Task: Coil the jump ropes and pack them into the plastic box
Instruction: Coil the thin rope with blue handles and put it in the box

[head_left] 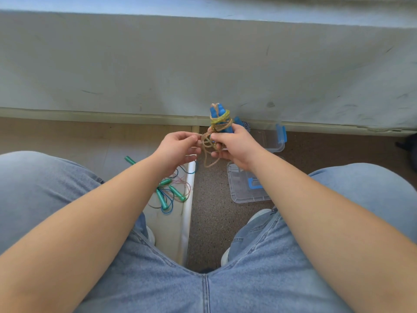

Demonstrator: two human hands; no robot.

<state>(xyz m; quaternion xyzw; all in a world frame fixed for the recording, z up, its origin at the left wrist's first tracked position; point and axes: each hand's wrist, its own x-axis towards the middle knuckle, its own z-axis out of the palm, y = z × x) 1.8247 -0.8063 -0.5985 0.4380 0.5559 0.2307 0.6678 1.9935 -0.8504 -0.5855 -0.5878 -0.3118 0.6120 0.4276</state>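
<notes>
The jump rope with 2 blue handles [217,114] is held up in front of the knees, above the floor. Its tan and yellow cord is wound in several turns around the 2 handles, which stand side by side and roughly upright. The right hand [237,147] grips the lower part of this bundle, fingers curled round it. The left hand [178,147] pinches the cord just beside the bundle between thumb and fingertips. A loose loop of cord [205,158] hangs down between the 2 hands.

The clear plastic box [279,144] with blue latches sits on the speckled floor [209,211] beyond the right hand, partly hidden by it. Its clear lid [240,193] lies flat on the floor under the right wrist, apart from the box.

To the left, a tangle of green-handled jump ropes [165,199] lies uncoiled on a pale board [167,233]. Blue jeans [203,290] fill the foreground, with a white shoe [259,214] showing below.
</notes>
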